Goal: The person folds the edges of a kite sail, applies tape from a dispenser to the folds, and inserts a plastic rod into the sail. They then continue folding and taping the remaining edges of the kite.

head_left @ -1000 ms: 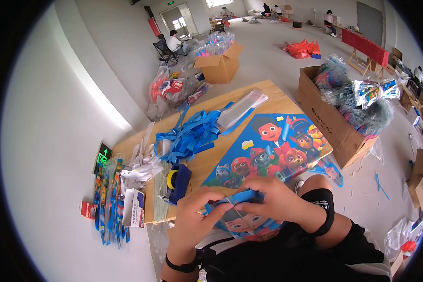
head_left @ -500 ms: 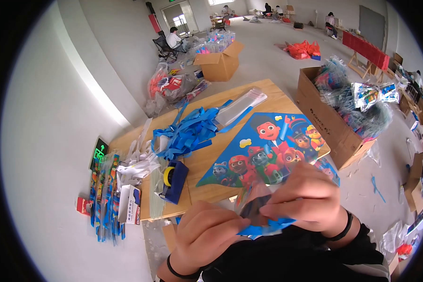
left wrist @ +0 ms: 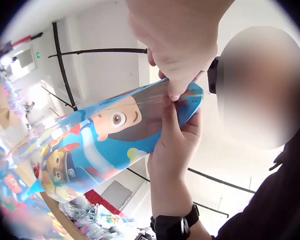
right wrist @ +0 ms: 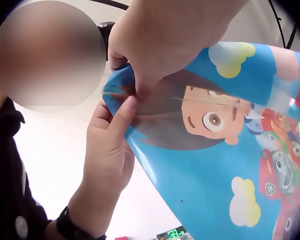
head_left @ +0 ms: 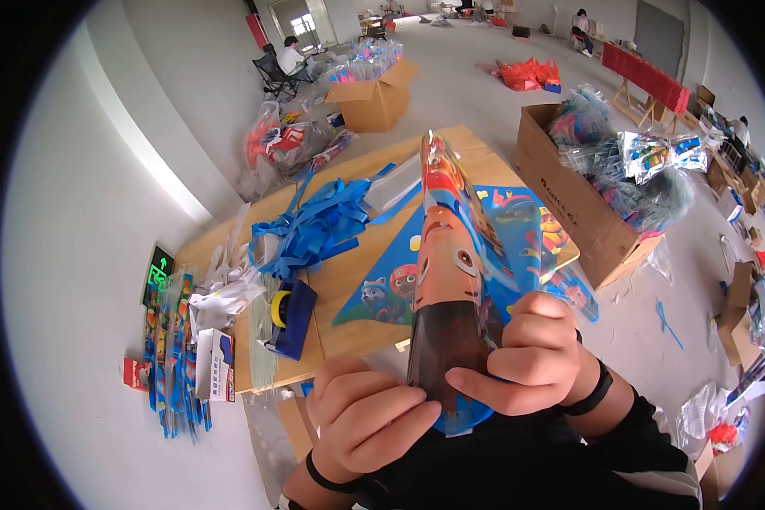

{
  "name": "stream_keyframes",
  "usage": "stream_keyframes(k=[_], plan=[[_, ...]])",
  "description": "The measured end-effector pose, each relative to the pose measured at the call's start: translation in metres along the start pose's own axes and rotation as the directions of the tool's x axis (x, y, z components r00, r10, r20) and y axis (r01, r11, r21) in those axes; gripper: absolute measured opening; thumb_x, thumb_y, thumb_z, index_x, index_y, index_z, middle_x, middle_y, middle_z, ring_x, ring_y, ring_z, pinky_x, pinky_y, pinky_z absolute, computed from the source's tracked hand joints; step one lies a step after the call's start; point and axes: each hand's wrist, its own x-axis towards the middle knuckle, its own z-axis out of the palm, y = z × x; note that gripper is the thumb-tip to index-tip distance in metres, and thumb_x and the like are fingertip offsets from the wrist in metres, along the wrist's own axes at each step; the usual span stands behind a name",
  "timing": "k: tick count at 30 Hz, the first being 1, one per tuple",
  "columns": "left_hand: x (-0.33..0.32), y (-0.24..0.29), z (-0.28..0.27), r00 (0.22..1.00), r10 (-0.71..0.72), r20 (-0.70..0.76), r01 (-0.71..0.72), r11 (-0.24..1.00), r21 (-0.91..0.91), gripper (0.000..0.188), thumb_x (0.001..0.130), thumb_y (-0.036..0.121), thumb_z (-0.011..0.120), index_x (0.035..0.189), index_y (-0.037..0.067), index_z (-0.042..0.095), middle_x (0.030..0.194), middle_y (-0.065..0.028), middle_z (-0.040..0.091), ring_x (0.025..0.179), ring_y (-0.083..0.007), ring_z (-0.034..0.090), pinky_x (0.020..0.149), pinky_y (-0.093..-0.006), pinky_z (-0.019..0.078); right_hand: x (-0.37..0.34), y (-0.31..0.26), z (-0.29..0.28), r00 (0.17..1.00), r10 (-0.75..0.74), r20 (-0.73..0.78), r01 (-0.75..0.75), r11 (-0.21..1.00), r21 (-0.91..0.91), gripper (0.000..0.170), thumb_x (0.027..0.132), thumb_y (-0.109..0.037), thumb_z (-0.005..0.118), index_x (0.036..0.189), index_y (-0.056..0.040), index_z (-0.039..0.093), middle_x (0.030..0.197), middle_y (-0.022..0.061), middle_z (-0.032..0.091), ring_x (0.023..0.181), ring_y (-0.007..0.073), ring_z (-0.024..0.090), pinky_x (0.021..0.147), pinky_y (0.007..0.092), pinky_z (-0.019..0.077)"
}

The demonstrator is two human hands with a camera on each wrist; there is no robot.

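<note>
Both hands hold a blue cartoon-printed plastic sheet, bent lengthwise and reaching away over the table. Its corner comes back to the person's chest. My left hand pinches the near corner from the left. From the right, my right hand pinches the same corner, its thumb lying on the dark printed part. In the left wrist view the thumbs meet near the tip of the printed sheet. A thin clear strip runs along the middle of the sheet in the right wrist view. Beneath it lies a similar printed sheet.
On the wooden table are a pile of blue ribbon, white strips and a blue tape dispenser. A carton of wrapped goods stands on the right; another open carton is beyond the table.
The held sheet has swung up from the lap and now stretches forward over the table. Both hands have shifted along its near corner, and the right hand has turned. The head view has shifted slightly.
</note>
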Motion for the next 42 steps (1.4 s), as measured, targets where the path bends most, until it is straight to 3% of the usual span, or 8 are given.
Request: stream_keyframes(k=[8, 12, 17, 23, 29, 32, 38, 42], plan=[[0.011, 0.012, -0.011, 0.979, -0.182, 0.089, 0.195, 0.966, -0.171, 0.04, 0.071, 0.043, 0.091, 0.097, 0.018, 0.075, 0.096, 0.0038, 0.063, 0.083, -0.018, 0.059, 0.072, -0.034, 0.0464, -0.001, 0.0, -0.004, 0.997, -0.055, -0.059, 0.051, 0.996, -0.067, 0.028, 0.061, -0.011, 0.084, 0.088, -0.0172, 0.076, 0.078, -0.0065, 0.041, 0.059, 0.0083, 0.038, 0.055, 0.025, 0.0281], [0.01, 0.01, -0.006, 0.97, -0.23, 0.075, 0.24, 0.955, -0.174, 0.041, 0.076, 0.051, 0.085, 0.094, 0.016, 0.074, 0.091, 0.0006, 0.065, 0.079, -0.02, 0.057, 0.068, -0.0354, 0.041, -0.003, 0.003, -0.009, 0.995, -0.088, 0.043, 0.092, 0.991, -0.096, 0.036, 0.06, -0.015, 0.081, 0.095, -0.0202, 0.078, 0.083, -0.0063, 0.04, 0.065, 0.0117, 0.037, 0.062, 0.0296, 0.0321], [0.014, 0.013, -0.013, 0.952, -0.247, 0.182, 0.273, 0.953, -0.134, 0.045, 0.061, 0.026, 0.095, 0.103, 0.018, 0.08, 0.096, 0.0047, 0.061, 0.079, -0.018, 0.054, 0.071, -0.0348, 0.0418, 0.005, 0.007, -0.008, 0.995, -0.102, -0.005, 0.101, 0.992, -0.076, 0.023, 0.063, -0.008, 0.083, 0.081, -0.0182, 0.073, 0.078, -0.0054, 0.04, 0.059, 0.0094, 0.037, 0.053, 0.0257, 0.0282], [0.014, 0.016, -0.014, 0.954, -0.228, 0.192, 0.25, 0.963, -0.097, 0.045, 0.061, 0.027, 0.095, 0.102, 0.019, 0.08, 0.095, 0.0056, 0.06, 0.08, -0.0177, 0.053, 0.072, -0.0347, 0.0428, 0.002, 0.006, -0.009, 0.995, -0.091, 0.03, 0.094, 0.988, -0.125, 0.036, 0.057, -0.017, 0.081, 0.092, -0.0204, 0.077, 0.081, -0.0066, 0.04, 0.063, 0.0116, 0.037, 0.062, 0.0293, 0.0332], [0.015, 0.02, -0.013, 0.961, -0.22, 0.167, 0.232, 0.971, -0.057, 0.038, 0.065, 0.021, 0.093, 0.101, 0.022, 0.079, 0.094, 0.0065, 0.06, 0.082, -0.0166, 0.055, 0.074, -0.0348, 0.0445, 0.005, 0.004, -0.01, 0.997, -0.074, -0.016, 0.072, 0.992, -0.105, 0.023, 0.064, -0.008, 0.082, 0.083, -0.0187, 0.074, 0.079, -0.0056, 0.04, 0.06, 0.0092, 0.038, 0.053, 0.0258, 0.0283], [0.019, 0.017, -0.011, 0.991, -0.081, 0.108, 0.083, 0.996, -0.012, 0.035, 0.068, 0.015, 0.089, 0.101, 0.023, 0.079, 0.098, 0.0062, 0.062, 0.085, -0.0154, 0.059, 0.078, -0.0347, 0.0459, 0.005, 0.004, -0.01, 0.997, -0.071, 0.0, 0.071, 0.992, -0.102, 0.024, 0.064, -0.008, 0.082, 0.084, -0.0185, 0.075, 0.079, -0.0055, 0.041, 0.06, 0.0091, 0.039, 0.053, 0.0258, 0.0284], [0.013, 0.017, -0.001, 0.984, -0.157, 0.087, 0.159, 0.987, -0.017, 0.022, 0.074, 0.003, 0.084, 0.09, 0.014, 0.074, 0.096, -0.0018, 0.068, 0.09, -0.0241, 0.066, 0.08, -0.041, 0.0547, 0.002, 0.004, -0.009, 0.994, -0.066, 0.088, 0.075, 0.992, -0.1, 0.046, 0.056, -0.018, 0.08, 0.101, -0.0174, 0.079, 0.081, -0.0049, 0.043, 0.065, 0.0114, 0.042, 0.062, 0.0294, 0.036], [0.004, 0.005, 0.01, 0.982, -0.187, 0.001, 0.187, 0.982, -0.023, 0.032, 0.068, 0.0, 0.085, 0.097, 0.009, 0.075, 0.099, -0.004, 0.068, 0.088, -0.0248, 0.071, 0.068, -0.0337, 0.06, 0.004, -0.003, 0.0, 0.934, 0.29, 0.209, -0.313, 0.946, 0.086, 0.042, 0.069, -0.025, 0.085, 0.107, -0.012, 0.076, 0.083, -0.0018, 0.053, 0.071, 0.0169, 0.057, 0.066, 0.0317, 0.0433]])
